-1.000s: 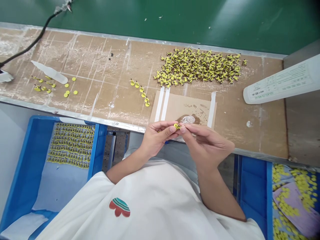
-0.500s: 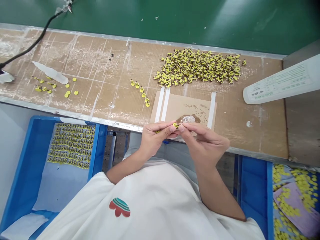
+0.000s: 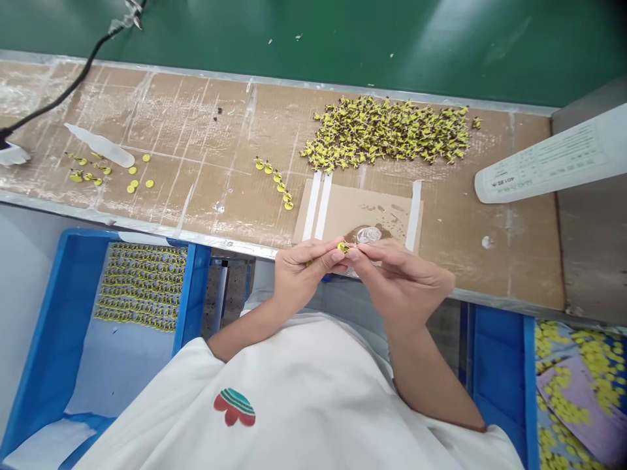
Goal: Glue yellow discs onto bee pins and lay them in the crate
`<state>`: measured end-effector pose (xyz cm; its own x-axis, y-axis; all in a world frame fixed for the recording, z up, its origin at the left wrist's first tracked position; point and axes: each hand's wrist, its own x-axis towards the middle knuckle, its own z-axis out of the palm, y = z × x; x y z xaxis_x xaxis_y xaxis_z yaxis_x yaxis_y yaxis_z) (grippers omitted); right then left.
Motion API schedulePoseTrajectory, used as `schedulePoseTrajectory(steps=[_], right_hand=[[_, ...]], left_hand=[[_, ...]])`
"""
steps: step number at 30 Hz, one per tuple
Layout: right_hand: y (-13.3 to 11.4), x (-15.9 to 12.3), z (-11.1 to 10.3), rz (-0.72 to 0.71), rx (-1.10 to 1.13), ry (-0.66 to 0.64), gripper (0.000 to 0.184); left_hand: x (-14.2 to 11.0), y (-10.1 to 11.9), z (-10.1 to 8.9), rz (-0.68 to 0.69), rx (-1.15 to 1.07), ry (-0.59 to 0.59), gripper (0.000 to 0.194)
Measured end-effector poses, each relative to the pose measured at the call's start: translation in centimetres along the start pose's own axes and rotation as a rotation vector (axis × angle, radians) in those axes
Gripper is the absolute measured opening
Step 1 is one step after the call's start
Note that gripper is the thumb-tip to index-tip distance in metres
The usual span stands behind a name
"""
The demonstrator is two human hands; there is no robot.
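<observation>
Pinched between the thumb and fingertips of my left hand [image 3: 304, 267] is a small yellow disc [image 3: 341, 247]. My right hand [image 3: 404, 277] closes its thumb and forefinger on a small yellow-and-dark figurine, mostly hidden by the fingers, right up against the disc. A bit more yellow peeks out of my left fingers. Just beyond the hands, a cardboard sheet [image 3: 357, 202] carries a wet patch with a whitish puddle [image 3: 368, 235]. Behind it lies a heap of small yellow-and-dark figurines [image 3: 392, 130]. Several figurines on yellow discs [image 3: 277, 177] stand in a slanting row to the left.
A white bottle [image 3: 543, 163] leans in from the right. At left are loose yellow discs [image 3: 149, 183], a translucent pointed nozzle [image 3: 100, 143] and a black cable [image 3: 73, 85]. Below, a blue bin [image 3: 49, 333] holds rows of figurines; yellow discs fill another bin [image 3: 531, 391] at right.
Both hands stay together in front of the cardboard sheet. My right hand has shifted very slightly to the right, and the fingertips have barely moved around the small pieces.
</observation>
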<state>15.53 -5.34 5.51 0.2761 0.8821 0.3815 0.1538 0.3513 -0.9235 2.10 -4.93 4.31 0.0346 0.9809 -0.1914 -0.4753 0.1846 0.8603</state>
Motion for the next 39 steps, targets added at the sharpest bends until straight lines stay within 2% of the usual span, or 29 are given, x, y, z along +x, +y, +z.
schedulePoseTrajectory(steps=[7, 12, 17, 24, 28, 39], right_hand=[[-0.6, 0.1, 0.2, 0.072, -0.049, 0.027, 0.019], [-0.6, 0.2, 0.8, 0.308, 0.023, 0.034, 0.016], [-0.5, 0.7, 2.1, 0.475, 0.192, -0.019, 0.016], [-0.3, 0.4, 4.6, 0.517, 0.321, -0.084, 0.012], [0.0, 0.1, 5.8, 0.531, 0.360, -0.124, 0.011], [1.1, -0.2, 8.2, 0.580, 0.349, -0.132, 0.017]], left_hand=[[-0.4, 0.6, 0.1, -0.041, 0.019, -0.028, 0.025], [-0.3, 0.6, -0.3, -0.040, 0.031, 0.039, 0.025], [-0.3, 1.0, -1.0, 0.050, 0.039, 0.123, 0.025], [-0.9, 1.8, -3.0, 0.128, 0.069, 0.193, 0.022], [-1.0, 2.2, -4.1, 0.180, 0.080, 0.188, 0.020], [-0.7, 2.1, -6.5, 0.147, 0.057, 0.219, 0.022]])
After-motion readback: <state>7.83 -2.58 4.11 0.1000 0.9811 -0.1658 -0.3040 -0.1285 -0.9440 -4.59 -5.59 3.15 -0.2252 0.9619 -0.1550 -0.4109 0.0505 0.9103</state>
